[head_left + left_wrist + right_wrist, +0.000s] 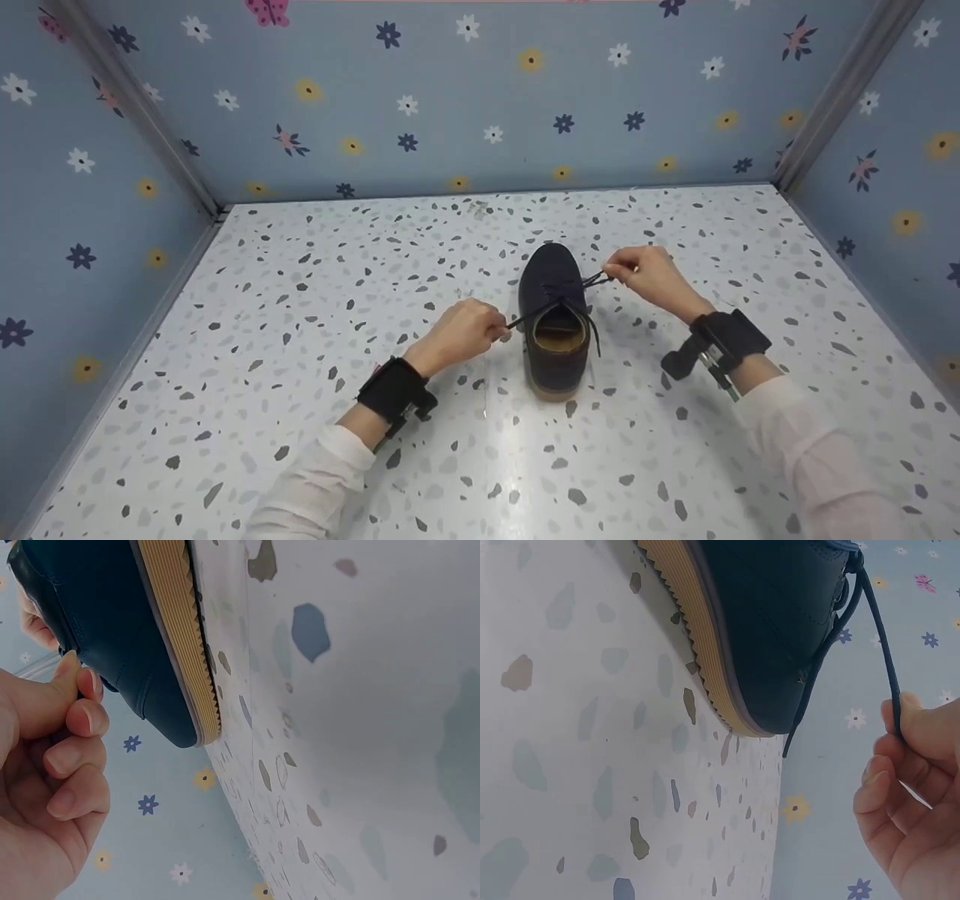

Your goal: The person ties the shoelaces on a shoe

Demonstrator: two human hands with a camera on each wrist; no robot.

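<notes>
A dark navy lace-up shoe (553, 274) with a ribbed tan sole stands upright on the table, toe pointing away from me. Left of its opening, my left hand (463, 330) pinches a dark shoelace (525, 318) between thumb and forefinger, and the lace runs fairly straight to the shoe. My right hand (654, 276), to the right of the toe half, pinches another part of the shoelace (883, 645). In the right wrist view a second strand (808, 694) hangs with its tip free. The left wrist view hides most of the lacing behind the shoe's side (112, 615).
The white speckled tabletop (360, 270) spreads around the shoe. Blue flowered panels (435, 82) stand at the back and both sides, with grey posts (847, 82) at the corners. Each wrist wears a black strap (394, 388) with a camera mount.
</notes>
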